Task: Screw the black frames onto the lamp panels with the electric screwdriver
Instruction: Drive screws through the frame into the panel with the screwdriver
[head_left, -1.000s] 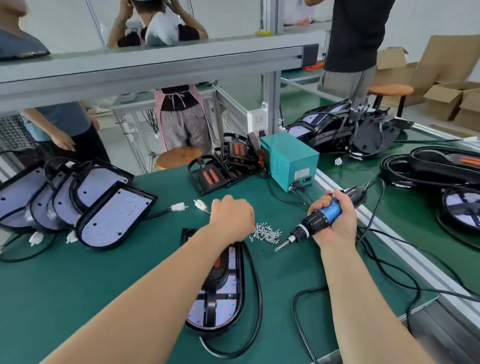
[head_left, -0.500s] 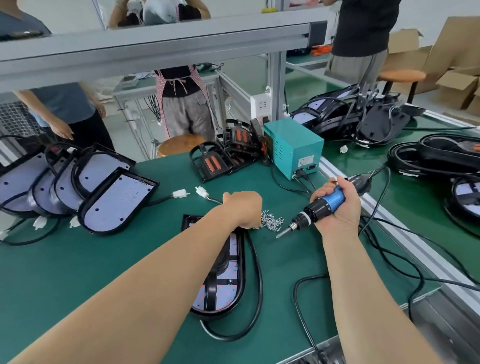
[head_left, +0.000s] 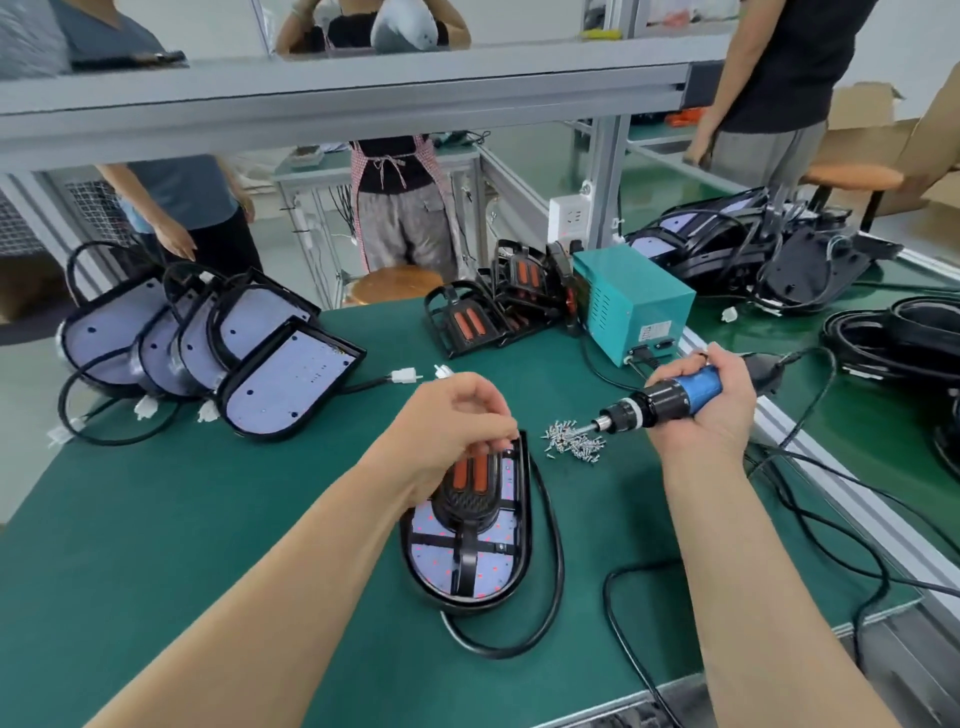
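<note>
A lamp panel (head_left: 467, 569) lies on the green mat in front of me, and a black frame (head_left: 470, 486) with two orange strips sits on it. My left hand (head_left: 452, 415) hovers over the frame's far end. Its curled fingertips are pinched together, touching that end, as if on a screw that is too small to see. My right hand (head_left: 711, 410) grips the blue and black electric screwdriver (head_left: 670, 397). The bit points left and dips into a small pile of screws (head_left: 571, 444) just right of the panel.
Several bare lamp panels (head_left: 280, 384) lean in a row at the left. Spare black frames (head_left: 467, 322) and a teal power box (head_left: 631, 304) stand at the back. Black cables (head_left: 779, 519) trail across the right side. More lamps (head_left: 753, 249) are piled beyond the rail. People stand behind the bench.
My left hand has drawn back from the screw pile to the frame's far end. My right hand has swung the screwdriver tip into the pile.
</note>
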